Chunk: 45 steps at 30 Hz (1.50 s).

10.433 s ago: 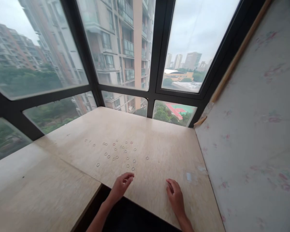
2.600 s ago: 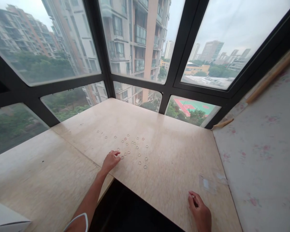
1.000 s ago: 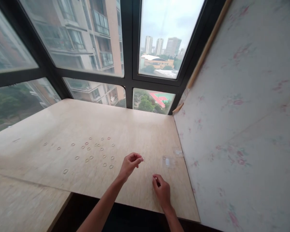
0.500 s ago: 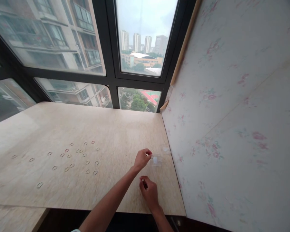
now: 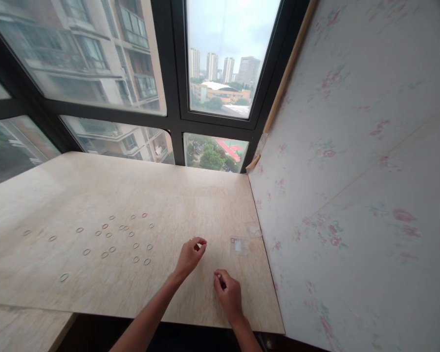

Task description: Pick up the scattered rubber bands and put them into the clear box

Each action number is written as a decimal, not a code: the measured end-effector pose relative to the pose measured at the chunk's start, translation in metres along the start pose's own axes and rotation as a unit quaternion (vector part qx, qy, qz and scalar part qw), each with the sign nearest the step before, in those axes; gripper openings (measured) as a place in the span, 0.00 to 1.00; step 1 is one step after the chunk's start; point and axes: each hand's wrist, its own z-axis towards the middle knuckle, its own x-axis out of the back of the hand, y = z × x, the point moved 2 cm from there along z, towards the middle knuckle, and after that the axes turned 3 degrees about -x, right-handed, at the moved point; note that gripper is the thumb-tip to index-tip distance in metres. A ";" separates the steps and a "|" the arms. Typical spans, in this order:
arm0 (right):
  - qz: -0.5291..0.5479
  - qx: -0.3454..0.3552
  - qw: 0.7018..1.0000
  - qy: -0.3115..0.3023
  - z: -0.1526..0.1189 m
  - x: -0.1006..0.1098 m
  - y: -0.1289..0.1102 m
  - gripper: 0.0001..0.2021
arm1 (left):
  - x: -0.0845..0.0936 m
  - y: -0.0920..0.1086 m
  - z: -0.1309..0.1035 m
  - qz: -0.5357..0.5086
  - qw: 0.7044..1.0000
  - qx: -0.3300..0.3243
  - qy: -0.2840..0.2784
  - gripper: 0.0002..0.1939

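My left hand (image 5: 192, 254) is just above the tabletop, left of a flat clear plastic box (image 5: 244, 248). Its thumb and forefinger meet in a pinch, and I cannot see anything between them. A small reddish ring (image 5: 232, 240) shows at the box's upper left corner, beside a pale patch. My right hand (image 5: 230, 296) stays low, nearer the front edge, with fingers curled and pressed together; what it grips, if anything, is too small to make out. Several thin rings lie scattered to the left, among them a reddish ring (image 5: 144, 215) and a greenish ring (image 5: 63, 277).
A second clear plastic piece (image 5: 254, 231) lies against the flowered wall (image 5: 333, 220) on the right. Dark window frames (image 5: 176, 98) border the back of the marbled top (image 5: 168, 195). Its front edge drops off near my forearms.
My left hand has drawn back left from the plastic box, uncovering the reddish ring at its corner. My right hand has hardly moved. The view has shifted slightly.
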 end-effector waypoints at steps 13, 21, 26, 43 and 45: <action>0.107 -0.118 0.986 -0.052 0.005 -0.005 0.010 0.21 | 0.113 -0.075 -0.117 0.067 0.989 0.009 0.132 0.17; 0.119 -0.071 0.969 -0.204 0.033 -0.052 -0.051 0.20 | 0.143 -0.103 -0.146 0.030 0.994 -0.003 0.104 0.13; 0.086 0.023 0.952 -0.292 0.069 -0.109 -0.117 0.17 | 0.152 -0.107 -0.155 -0.033 0.997 -0.015 0.067 0.12; -0.149 0.247 0.848 -0.444 0.147 -0.343 -0.280 0.22 | 0.140 -0.124 -0.163 -0.016 0.985 -0.068 0.159 0.17; -0.201 0.256 0.843 -0.428 0.150 -0.364 -0.291 0.20 | 0.138 -0.125 -0.163 -0.008 0.984 -0.068 0.162 0.17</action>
